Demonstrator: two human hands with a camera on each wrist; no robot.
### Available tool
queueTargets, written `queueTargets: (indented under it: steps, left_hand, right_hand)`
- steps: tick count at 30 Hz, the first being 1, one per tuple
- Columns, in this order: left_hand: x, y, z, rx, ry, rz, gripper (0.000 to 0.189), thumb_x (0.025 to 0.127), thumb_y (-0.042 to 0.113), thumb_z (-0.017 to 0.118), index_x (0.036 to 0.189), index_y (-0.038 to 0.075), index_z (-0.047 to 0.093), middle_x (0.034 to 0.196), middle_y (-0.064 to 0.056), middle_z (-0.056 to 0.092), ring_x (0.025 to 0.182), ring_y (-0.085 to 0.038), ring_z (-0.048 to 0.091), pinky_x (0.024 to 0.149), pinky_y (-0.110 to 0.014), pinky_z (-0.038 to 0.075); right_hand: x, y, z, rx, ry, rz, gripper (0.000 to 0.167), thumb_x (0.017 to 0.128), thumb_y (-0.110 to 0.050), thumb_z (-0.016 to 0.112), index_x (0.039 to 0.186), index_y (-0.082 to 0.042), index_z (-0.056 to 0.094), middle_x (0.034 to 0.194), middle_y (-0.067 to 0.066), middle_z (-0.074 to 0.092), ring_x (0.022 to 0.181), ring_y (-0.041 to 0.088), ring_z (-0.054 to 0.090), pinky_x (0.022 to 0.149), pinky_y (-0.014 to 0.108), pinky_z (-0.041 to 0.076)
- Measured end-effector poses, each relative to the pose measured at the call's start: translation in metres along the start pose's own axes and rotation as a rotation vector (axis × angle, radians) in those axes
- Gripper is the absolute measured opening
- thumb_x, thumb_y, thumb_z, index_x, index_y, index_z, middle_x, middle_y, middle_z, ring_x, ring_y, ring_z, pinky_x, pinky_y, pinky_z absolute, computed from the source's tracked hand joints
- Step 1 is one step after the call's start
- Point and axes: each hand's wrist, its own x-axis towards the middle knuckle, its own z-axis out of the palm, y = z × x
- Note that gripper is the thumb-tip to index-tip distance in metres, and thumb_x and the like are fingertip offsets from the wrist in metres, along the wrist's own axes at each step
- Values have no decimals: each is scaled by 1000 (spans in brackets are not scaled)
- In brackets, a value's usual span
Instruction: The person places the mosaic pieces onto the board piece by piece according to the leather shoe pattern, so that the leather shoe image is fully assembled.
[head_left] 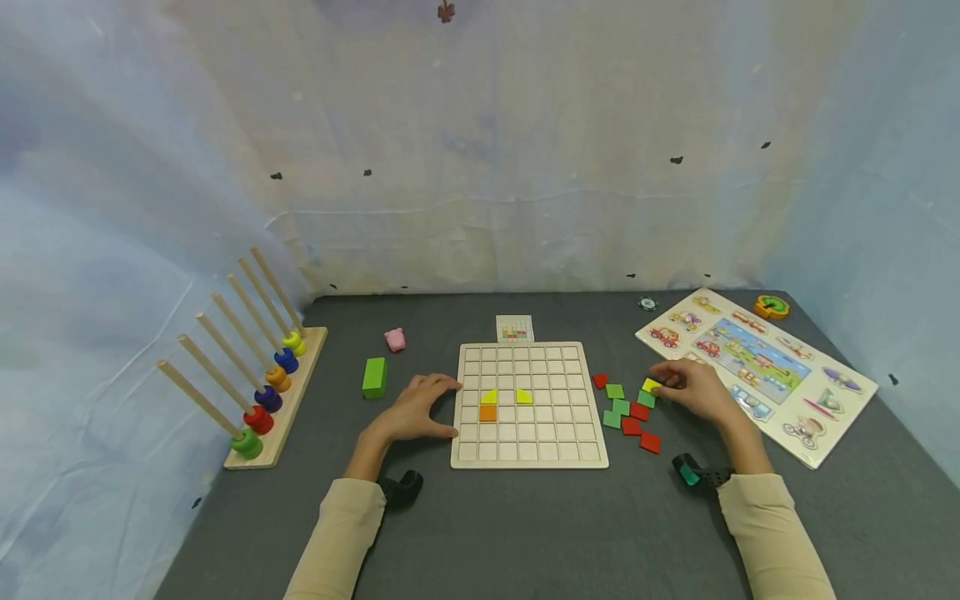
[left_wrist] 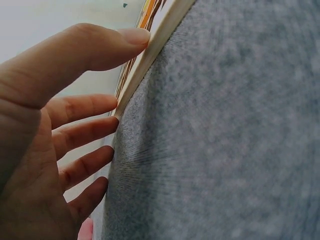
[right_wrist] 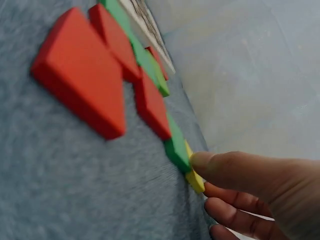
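A wooden grid board [head_left: 529, 465] lies flat in the middle of the table. On it sit an orange square tile [head_left: 488, 413] and two yellow pieces, one left [head_left: 489, 397] and one farther right [head_left: 524, 397]. My left hand [head_left: 411, 410] rests against the board's left edge, thumb and fingers spread along it. To the board's right, my right hand [head_left: 697, 390] pinches a yellow tile [right_wrist: 196, 181] between thumb and index finger. That tile is beside a green tile [right_wrist: 176, 147]. Several red tiles [head_left: 650, 442] and green tiles [head_left: 612, 419] lie loosely around there.
A small pattern card [head_left: 513, 327] lies behind the board. At left stand a peg stacker [head_left: 288, 429] with colored rings, a green block [head_left: 374, 378] and a pink pig figure [head_left: 395, 339]. A vehicle picture puzzle [head_left: 813, 454], a round chip [head_left: 647, 304] and an orange-green toy [head_left: 771, 307] occupy the right.
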Motion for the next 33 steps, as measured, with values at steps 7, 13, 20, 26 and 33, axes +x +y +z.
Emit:
queueTargets:
  steps: [7,13,20,26,33]
  left_hand:
    - [-1,0,-1,0,-6,-8,74,72,40,78,134,15,48,138,-6,42,124,-30,32,101,-52,29]
    - [0,1,-1,7,-9,-7,74,72,41,78,134,15,48,139,-6,42,125,-30,31,101,-52,28]
    - [0,0,-2,11,-8,-1,73,72,41,78,134,16,48,139,-6,41,124,-30,31,101,-52,28]
    - [0,0,-2,11,-15,-5,74,72,41,78,135,16,48,140,-6,41,124,-30,31,101,-52,28]
    - [0,1,-1,10,-15,6,74,73,40,78,135,15,48,139,-7,41,123,-30,32,100,-52,28]
  right_hand:
    - [-1,5,4,-9,10,-43,26,80,-4,70,105,2,67,90,12,64,75,20,58,65,30,46]
    - [-1,6,5,-40,15,-60,33,78,0,67,111,6,64,96,17,60,82,27,54,68,37,44]
    - [2,1,6,-49,68,24,27,81,-10,71,104,4,68,89,14,64,77,22,55,66,35,43]
    - [14,-25,15,9,57,0,26,83,-15,70,104,-1,69,95,13,66,80,24,60,67,36,46]
    - [30,-80,40,103,-26,-45,25,82,-15,71,104,-3,70,94,10,64,80,20,58,67,34,46]
